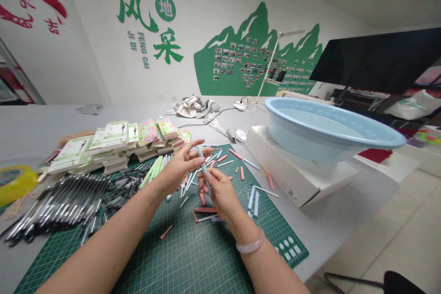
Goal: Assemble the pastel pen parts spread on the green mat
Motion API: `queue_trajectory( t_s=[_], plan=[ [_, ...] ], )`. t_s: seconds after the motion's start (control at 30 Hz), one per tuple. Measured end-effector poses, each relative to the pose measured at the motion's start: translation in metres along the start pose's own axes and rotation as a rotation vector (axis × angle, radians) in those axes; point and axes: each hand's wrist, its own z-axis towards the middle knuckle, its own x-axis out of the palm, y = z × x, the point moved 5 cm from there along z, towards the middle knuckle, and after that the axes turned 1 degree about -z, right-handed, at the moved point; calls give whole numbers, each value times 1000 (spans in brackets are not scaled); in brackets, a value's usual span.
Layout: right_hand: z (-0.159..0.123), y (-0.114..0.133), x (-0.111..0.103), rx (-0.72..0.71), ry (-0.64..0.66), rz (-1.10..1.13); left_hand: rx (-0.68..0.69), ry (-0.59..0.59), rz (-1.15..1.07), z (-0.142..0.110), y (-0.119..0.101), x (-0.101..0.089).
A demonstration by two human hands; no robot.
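Observation:
Between my two hands, above the green cutting mat, is a light blue pen held upright and slightly tilted. My left hand pinches its upper part, with some fingers stretched out. Lower down, my right hand grips the same pen between thumb and fingers. Loose pink and blue pen parts lie on the mat around my hands, among them a pink barrel, a small pink piece and two blue barrels. Thin white refills are scattered there too.
Many black-and-clear pens lie at the left, beside green pens and stacked boxes. Yellow tape is at the far left. A blue basin rests on a white box at right. Gloves and cloth lie behind.

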Motion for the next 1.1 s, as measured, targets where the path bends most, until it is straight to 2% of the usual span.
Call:
queue_trajectory(
  t_s=[0.13, 0.17, 0.3, 0.47, 0.63, 0.77, 0.8, 0.97, 1.1],
  plan=[
    [1, 0, -2, -7, -12, -31, 51, -171, 89, 2, 4, -10],
    [1, 0, -2, -3, -12, -23, 33, -165, 71, 3, 6, -9],
    [1, -1, -1, 0, -18, 18, -39, -12, -82, 1, 9, 0],
    [1, 0, -1, -17, -10, -6, 28, -141, 43, 1, 5, -4],
    [1, -1, -3, -10, -13, 30, -52, 11, -129, -1, 10, 6],
    [1, 0, -3, -18, -16, -4, 39, -168, -21, 2, 9, -3],
    [1, 1, -2, -16, -13, 3, 34, -181, -5, 2, 10, -5],
    [1, 1, -2, -7, -13, 54, -56, 8, -179, 1, 12, 5],
    [2, -2, -5, -16, -26, 3, 4, -130, -137, 3, 13, -1]
  ],
)
